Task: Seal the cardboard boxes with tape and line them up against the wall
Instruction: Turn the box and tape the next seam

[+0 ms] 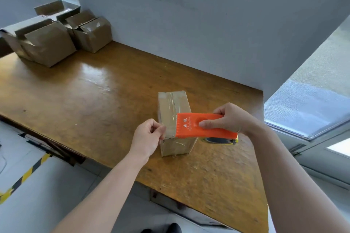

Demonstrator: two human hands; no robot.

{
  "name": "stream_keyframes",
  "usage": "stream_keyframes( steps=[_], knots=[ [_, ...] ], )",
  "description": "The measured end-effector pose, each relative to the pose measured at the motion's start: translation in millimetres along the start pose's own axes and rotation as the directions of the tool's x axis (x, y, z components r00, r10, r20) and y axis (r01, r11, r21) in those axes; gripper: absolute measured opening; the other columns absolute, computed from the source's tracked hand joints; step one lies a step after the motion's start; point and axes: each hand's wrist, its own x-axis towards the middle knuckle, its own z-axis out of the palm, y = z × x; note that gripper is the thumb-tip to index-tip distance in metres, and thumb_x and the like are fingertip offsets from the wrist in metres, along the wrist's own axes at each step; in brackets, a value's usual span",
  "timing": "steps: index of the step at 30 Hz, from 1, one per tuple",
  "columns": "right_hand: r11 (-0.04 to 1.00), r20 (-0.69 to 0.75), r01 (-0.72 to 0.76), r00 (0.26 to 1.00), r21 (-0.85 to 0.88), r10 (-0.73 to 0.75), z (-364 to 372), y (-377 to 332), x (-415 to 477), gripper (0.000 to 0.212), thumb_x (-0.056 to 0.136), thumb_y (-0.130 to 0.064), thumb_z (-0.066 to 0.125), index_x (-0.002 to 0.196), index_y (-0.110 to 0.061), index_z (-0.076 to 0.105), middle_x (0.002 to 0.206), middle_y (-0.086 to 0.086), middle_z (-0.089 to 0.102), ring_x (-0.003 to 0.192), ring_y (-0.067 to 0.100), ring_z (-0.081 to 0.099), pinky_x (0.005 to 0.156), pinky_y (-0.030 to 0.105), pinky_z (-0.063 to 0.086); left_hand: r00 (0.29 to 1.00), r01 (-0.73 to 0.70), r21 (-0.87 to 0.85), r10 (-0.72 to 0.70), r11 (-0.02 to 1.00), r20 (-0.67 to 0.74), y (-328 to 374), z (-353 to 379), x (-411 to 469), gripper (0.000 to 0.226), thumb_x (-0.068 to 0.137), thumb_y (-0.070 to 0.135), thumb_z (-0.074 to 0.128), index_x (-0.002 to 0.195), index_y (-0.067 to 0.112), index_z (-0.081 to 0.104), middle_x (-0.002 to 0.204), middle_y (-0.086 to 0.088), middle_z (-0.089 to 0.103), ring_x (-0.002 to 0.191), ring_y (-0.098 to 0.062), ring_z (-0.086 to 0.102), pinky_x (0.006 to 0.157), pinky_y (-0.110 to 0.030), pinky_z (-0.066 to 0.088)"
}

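Note:
A small cardboard box (173, 108) lies on the wooden table (94, 91), with clear tape along its top. My right hand (229, 119) grips an orange tape dispenser (204, 126) held over the box's near end. My left hand (149, 134) pinches the free end of the clear tape (169, 128) drawn out from the dispenser's toothed edge, just left of the box. Several other cardboard boxes (47, 43) with loose flaps stand at the far left of the table, one (91, 32) beside the grey wall (189, 15).
The grey wall runs along the back of the table. The table's near edge runs diagonally in front of me. Below left is floor with a yellow-black striped marking (24, 176). A window (312, 104) lies to the right.

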Motion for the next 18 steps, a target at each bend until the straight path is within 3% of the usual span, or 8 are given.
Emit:
stream_keyframes(
  steps=[4, 8, 15, 18],
  knots=[
    [0.999, -0.031, -0.014, 0.999, -0.049, 0.013, 1.6, 0.6, -4.2, 0.055, 0.058, -0.073, 0.067, 0.081, -0.023, 0.070, 0.083, -0.008, 0.069, 0.080, 0.013, 0.066, 0.061, 0.022, 0.045, 0.999, 0.029, -0.019, -0.030, 0.999, -0.025, -13.2, -3.7, -3.4, 0.017, 0.095, 0.017, 0.061, 0.082, 0.006, 0.060, 0.065, -0.003, 0.063, 0.060, -0.013, 0.055, 0.057, -0.028, 0.045],
    [0.989, -0.068, -0.015, 0.998, -0.145, 0.005, -3.7, -1.0, -10.8, 0.042, 0.069, -0.065, 0.073, 0.068, -0.025, 0.062, 0.072, -0.009, 0.063, 0.069, 0.011, 0.061, 0.054, 0.019, 0.038, 0.999, -0.006, 0.052, 0.008, 0.999, -0.031, -22.0, -10.3, -6.6, 0.017, 0.095, 0.017, 0.060, 0.085, 0.003, 0.060, 0.068, -0.005, 0.064, 0.058, -0.012, 0.056, 0.055, -0.023, 0.045],
    [0.967, -0.066, 0.043, 0.996, -0.250, -0.061, 1.3, 8.4, -2.4, 0.051, 0.066, -0.072, 0.069, 0.085, -0.024, 0.067, 0.082, -0.008, 0.066, 0.076, 0.011, 0.064, 0.058, 0.021, 0.045, 0.993, -0.027, 0.118, 0.039, 0.993, -0.107, -32.8, 0.7, -11.4, 0.017, 0.095, 0.019, 0.061, 0.081, 0.010, 0.060, 0.071, -0.005, 0.067, 0.060, -0.013, 0.057, 0.063, -0.030, 0.051],
    [0.965, -0.059, 0.068, 0.995, -0.253, -0.085, 3.0, 16.3, -0.5, 0.048, 0.068, -0.073, 0.069, 0.080, -0.026, 0.066, 0.081, -0.009, 0.066, 0.075, 0.011, 0.065, 0.057, 0.020, 0.044, 0.992, -0.017, 0.121, 0.032, 0.993, -0.120, -34.8, 5.6, -11.6, 0.017, 0.095, 0.020, 0.061, 0.081, 0.010, 0.061, 0.073, -0.007, 0.067, 0.062, -0.015, 0.058, 0.066, -0.033, 0.051]
  ],
)
